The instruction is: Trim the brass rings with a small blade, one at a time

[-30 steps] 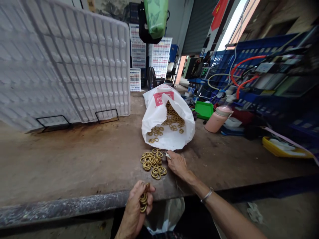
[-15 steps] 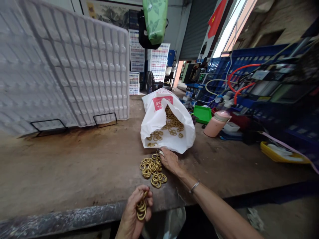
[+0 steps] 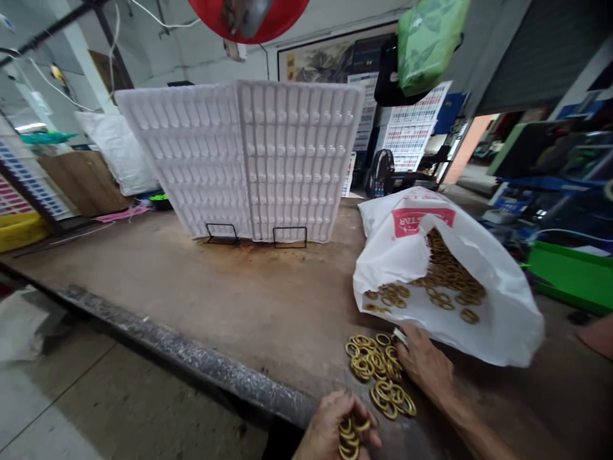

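Left hand: the person's left hand [image 3: 338, 423], at the near edge, curls its fingers round several brass-coloured rings [image 3: 348, 442], gripping them in a small stack.
Right hand: the right hand [image 3: 428, 363] rests just right of the loose rings, near the bag mouth; a small pale piece [image 3: 400, 337] shows at its fingertips, but whether it is gripped cannot be told.
Loose pile: a ring pile [image 3: 371, 358] lies on the worktable [image 3: 230, 287] between the hands, many rings overlapping.
Bag: a white bag [image 3: 393, 259] with red print lies on its side, beyond the pile, mouth facing near; more rings [image 3: 450, 271] are heaped inside.
Far side: two white moulded panels [image 3: 297, 160] stand left of the bag, black wire stands [image 3: 290, 228] at their foot.
Right side: a green tray [image 3: 569, 275] sits beside the bag.
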`<state>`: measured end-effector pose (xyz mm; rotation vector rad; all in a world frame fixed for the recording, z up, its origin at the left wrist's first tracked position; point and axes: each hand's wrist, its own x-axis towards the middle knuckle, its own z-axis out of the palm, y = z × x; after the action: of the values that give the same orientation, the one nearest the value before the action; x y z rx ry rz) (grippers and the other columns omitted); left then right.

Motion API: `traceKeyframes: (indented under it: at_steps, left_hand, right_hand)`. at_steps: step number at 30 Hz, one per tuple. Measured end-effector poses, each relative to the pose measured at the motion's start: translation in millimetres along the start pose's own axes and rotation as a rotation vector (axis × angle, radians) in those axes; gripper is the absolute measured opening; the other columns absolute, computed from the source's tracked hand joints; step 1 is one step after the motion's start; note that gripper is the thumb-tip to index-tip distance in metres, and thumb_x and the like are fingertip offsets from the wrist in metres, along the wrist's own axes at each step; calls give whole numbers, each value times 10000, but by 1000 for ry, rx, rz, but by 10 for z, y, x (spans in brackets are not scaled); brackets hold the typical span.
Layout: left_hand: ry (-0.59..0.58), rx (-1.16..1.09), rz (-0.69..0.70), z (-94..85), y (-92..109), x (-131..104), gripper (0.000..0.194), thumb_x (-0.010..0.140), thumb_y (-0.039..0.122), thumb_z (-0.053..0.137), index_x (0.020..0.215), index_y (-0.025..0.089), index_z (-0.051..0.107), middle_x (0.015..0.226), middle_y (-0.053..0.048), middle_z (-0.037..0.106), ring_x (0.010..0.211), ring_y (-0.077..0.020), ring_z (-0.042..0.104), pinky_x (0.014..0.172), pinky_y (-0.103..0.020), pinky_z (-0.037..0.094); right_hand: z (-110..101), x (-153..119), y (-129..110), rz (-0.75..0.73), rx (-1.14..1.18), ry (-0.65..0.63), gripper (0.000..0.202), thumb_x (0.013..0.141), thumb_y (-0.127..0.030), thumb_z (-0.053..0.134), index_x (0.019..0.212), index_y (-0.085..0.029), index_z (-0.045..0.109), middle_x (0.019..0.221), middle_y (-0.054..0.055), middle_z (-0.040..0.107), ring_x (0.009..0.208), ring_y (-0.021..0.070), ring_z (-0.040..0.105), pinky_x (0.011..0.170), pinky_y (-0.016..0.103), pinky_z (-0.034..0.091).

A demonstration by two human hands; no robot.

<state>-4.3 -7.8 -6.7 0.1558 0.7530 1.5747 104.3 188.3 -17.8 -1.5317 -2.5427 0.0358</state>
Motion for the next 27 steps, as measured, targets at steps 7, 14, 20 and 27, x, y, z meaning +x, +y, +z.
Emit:
traceKeyframes:
  at_steps: [7,14,20,27]
  left_hand:
    - [32,47,4,31,20,-70,341,624,449,668,594,121,575,640,-80,595,514,-155,582,312,-171,290]
    - [48,198,-9,83,39,-424,293,722,381,622,624,108,580,728,-75,602,576,-122,562,364,-159,282]
    - [128,305,-255,-178,-158,-773,252,762,326,596,633,111,565,681,-60,608,532,-107,551,349,-148,239]
    - [368,250,-420,-525,-614,-382,273,755,201,565,500,130,495,457,-22,518,413,-100,507,355,-162,266]
  right_hand:
    - [167,-106,203,-119,119,139,184,812,-189,425,967,-182,522,978,60,611,768,181,596,575,264,400]
    - [-84,-428,140,-65,174,108,321,771,-123,427,1074,-156,525,1036,73,586,821,172,547,668,249,369]
    - [-171,-671,173,-33,152,98,284,764,-129,430,1011,-186,556,958,52,558,780,166,514,642,256,320]
    - [-180,-712,182,-80,187,93,259,770,-104,419,973,-193,554,934,37,557,765,152,519,612,249,314]
